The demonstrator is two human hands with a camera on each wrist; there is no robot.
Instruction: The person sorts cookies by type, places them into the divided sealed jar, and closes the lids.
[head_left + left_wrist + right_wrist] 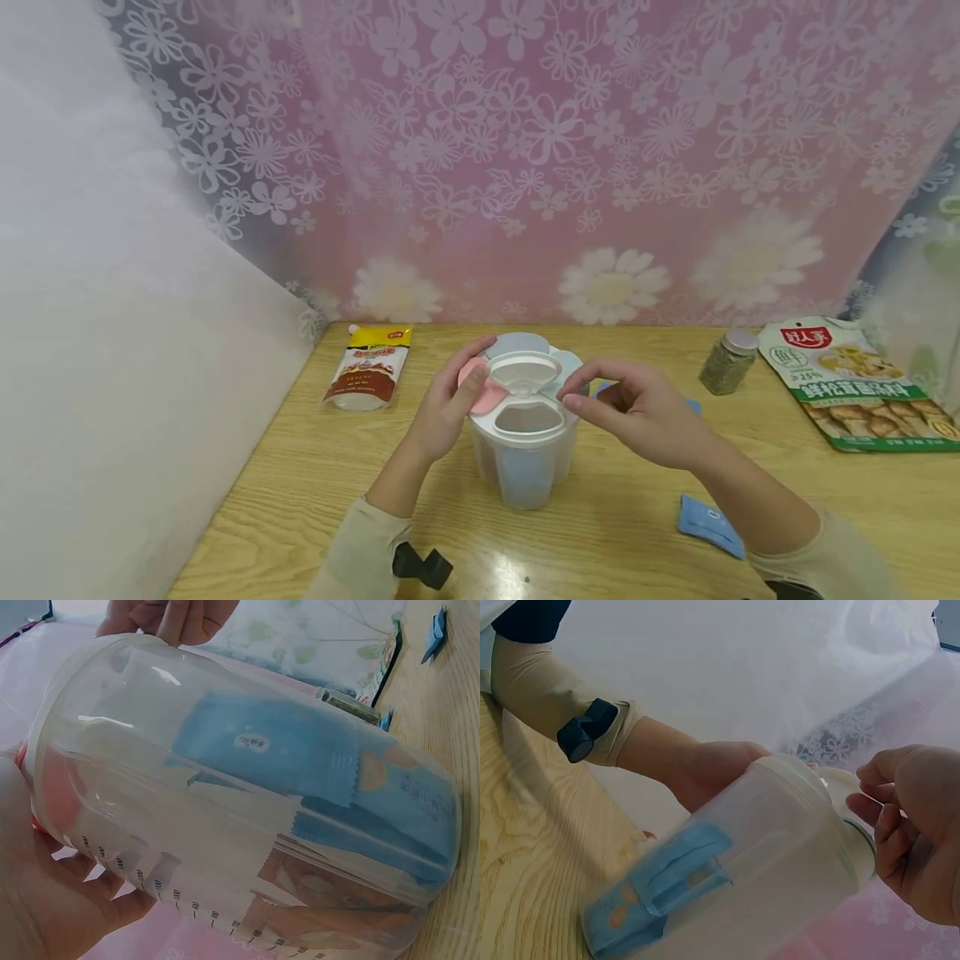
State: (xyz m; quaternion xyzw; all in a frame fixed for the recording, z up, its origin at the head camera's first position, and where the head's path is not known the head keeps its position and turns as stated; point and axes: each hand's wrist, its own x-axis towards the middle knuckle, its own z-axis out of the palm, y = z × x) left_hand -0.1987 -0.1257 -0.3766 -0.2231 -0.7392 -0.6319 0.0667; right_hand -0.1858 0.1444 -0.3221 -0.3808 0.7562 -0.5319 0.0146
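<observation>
A clear, divided storage canister (525, 467) stands on the table, its white top (480, 421) fitted with pink, grey and pale green flaps. The front flap (525, 372) is raised, leaving the opening (528, 418) beneath it uncovered. Blue packets (262, 746) and brown packets (322, 881) show through the walls. My left hand (447, 408) grips the canister's upper left side, thumb over the pink flap (487, 392). At the right of the top, my right hand (645, 412) has bent fingers, with thumb and index fingertips (862, 780) right by the rim and nothing visible between them.
One blue packet (710, 525) lies near the right forearm, and another blue piece (693, 406) shows behind the right hand. A brown, white and yellow pouch (369, 367) lies back left. Back right are a small jar of dried herbs (727, 363) and a large green-and-white food bag (858, 383).
</observation>
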